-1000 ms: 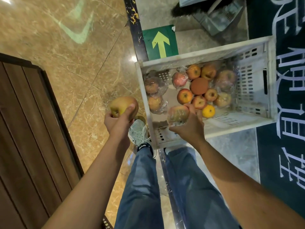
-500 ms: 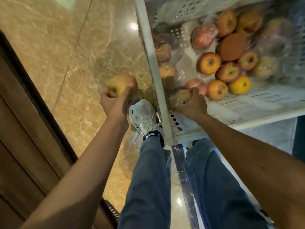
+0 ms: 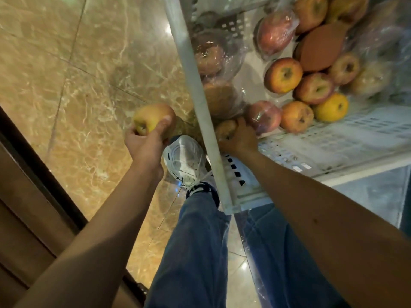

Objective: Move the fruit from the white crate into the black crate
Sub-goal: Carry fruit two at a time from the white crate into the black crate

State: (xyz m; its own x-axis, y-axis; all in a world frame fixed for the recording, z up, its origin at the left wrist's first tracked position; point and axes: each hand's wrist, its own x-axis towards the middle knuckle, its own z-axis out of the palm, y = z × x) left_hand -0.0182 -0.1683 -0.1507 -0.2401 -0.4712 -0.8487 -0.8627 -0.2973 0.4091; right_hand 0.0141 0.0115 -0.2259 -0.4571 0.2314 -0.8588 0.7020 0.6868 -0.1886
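Early stage: white crate (image 3: 195,90) well stocked. Left hand (image 3: 145,145) grips apple (image 3: 151,117) outside it, right hand (image 3: 241,141) curled round wrapped fruit (image 3: 224,128) inside (black crate unseen).

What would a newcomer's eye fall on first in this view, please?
The white crate at upper right holds many apples, some in plastic wrap. The left hand holds a yellowish apple over the marble floor; the right hand grips a second fruit inside the crate's near corner.

White crate (image 3: 191,70); red-yellow apples (image 3: 283,74); amber veined marble floor (image 3: 66,74); blue jeans (image 3: 195,252).
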